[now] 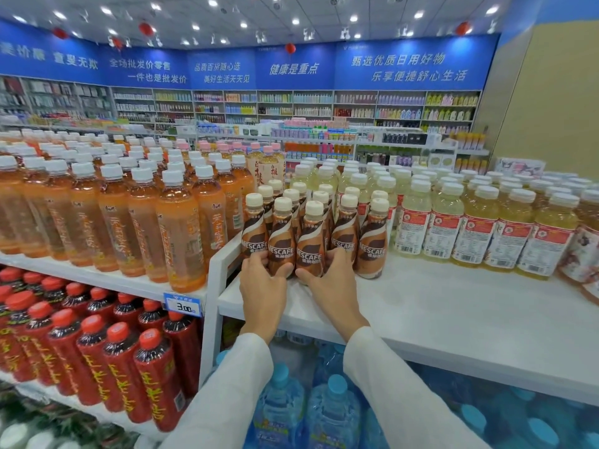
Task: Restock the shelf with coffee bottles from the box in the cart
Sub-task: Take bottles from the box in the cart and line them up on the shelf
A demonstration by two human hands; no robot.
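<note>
Gripping two front-row coffee bottles (310,247) on the shelf (421,296): my left hand (262,281) curled round one, right hand (335,275) round its neighbour, low down. Likely full, stiff, slick-sleeved; a waist hold looks safest.

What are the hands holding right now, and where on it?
Left hand grips one coffee bottle, right hand the neighbouring bottle, both around the lower body.

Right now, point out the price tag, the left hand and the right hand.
price tag (184,305), head view, on the printed 3.00.
left hand (262,286), head view, back of the hand.
right hand (334,281), head view, back of the hand.
</note>
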